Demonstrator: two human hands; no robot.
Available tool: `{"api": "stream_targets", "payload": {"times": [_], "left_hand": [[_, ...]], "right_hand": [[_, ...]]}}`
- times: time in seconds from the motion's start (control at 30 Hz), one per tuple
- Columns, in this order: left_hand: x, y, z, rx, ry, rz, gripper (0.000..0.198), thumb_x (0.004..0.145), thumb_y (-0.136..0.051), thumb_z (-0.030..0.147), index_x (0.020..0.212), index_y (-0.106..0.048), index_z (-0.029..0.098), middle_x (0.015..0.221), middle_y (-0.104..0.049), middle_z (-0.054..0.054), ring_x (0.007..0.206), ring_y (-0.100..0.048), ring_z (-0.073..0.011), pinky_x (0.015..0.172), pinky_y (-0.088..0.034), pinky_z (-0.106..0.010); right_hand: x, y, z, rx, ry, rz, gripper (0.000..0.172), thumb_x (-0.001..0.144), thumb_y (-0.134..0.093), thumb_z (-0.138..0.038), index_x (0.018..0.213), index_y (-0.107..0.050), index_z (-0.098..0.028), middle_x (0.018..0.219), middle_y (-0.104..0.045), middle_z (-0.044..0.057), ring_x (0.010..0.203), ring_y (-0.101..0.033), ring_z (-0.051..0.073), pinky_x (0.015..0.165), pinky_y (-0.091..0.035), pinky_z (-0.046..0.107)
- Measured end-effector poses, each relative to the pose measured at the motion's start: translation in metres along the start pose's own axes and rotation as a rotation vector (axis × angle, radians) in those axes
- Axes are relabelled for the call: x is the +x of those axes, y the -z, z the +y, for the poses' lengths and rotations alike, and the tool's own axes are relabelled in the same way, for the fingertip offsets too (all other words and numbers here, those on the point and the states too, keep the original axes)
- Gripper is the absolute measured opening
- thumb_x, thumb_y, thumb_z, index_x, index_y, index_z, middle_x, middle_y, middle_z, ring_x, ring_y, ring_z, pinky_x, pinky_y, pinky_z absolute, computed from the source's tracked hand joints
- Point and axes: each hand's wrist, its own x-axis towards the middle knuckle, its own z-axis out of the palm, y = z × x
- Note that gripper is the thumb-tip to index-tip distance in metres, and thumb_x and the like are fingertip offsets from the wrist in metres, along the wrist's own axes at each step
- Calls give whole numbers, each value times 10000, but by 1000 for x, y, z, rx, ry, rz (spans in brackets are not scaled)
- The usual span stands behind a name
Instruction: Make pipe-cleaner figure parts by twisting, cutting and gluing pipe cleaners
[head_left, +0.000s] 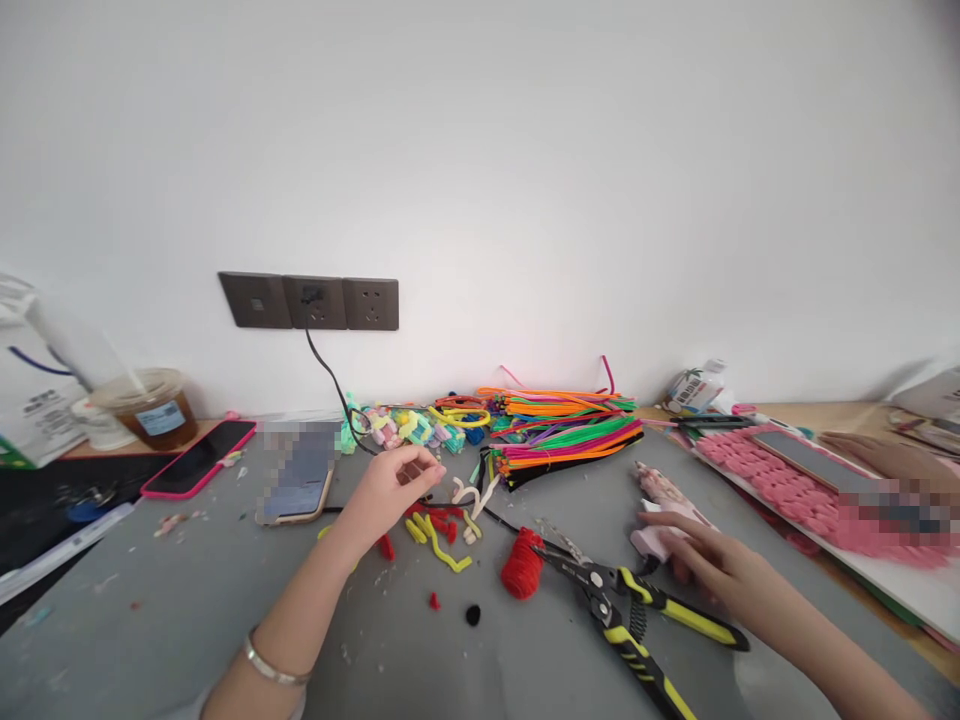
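Note:
My left hand [397, 487] hovers over the middle of the grey mat with thumb and fingertips pinched together; whatever is between them is too small to make out. Below it lie yellow-green pipe cleaner pieces [442, 545] and short red scraps. My right hand [701, 560] has its fingers around the handle of a pink patterned glue gun [660, 488], which rests on the mat with its nozzle pointing away. Between my hands are a red wound pipe cleaner piece [522, 565] and black-and-yellow pliers [611, 600] with spread handles. A small black pompom [472, 614] sits nearer me.
Bundles of coloured pipe cleaners [562, 440] lie by the wall. Left are a phone [300, 475], a pink-cased phone [202, 458] and a drink cup [154, 410]. A black cord [326, 360] runs from the socket. At right, another person's hand [892, 465] is near pink braided material [780, 480].

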Motion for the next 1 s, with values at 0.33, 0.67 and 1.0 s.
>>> {"api": "stream_targets", "payload": {"times": [0.33, 0.67, 1.0], "left_hand": [[0, -1, 1, 47, -14, -22, 277, 866, -562, 436, 752, -609, 188, 722, -586, -9, 635, -476, -148, 606, -368, -254], [0, -2, 5, 90, -9, -36, 302, 870, -550, 457, 749, -601, 185, 727, -593, -7, 644, -472, -151, 612, -361, -258], [-1, -1, 6, 123, -7, -27, 277, 877, -550, 431, 756, -609, 188, 722, -580, 1, 643, -472, -151, 608, -358, -252]], "right_hand": [[33, 6, -27, 408, -330, -262, 369, 853, -525, -439, 1063, -618, -150, 653, -735, 97, 566, -699, 179, 523, -523, 229], [44, -8, -28, 435, -284, -257, 289, 902, -498, -346, 1089, -598, -150, 580, -733, 70, 499, -704, 162, 464, -524, 200], [11, 19, -32, 625, -323, -134, 425, 834, -618, -488, 1149, -596, -204, 793, -786, 122, 823, -773, 310, 793, -633, 395]]}}
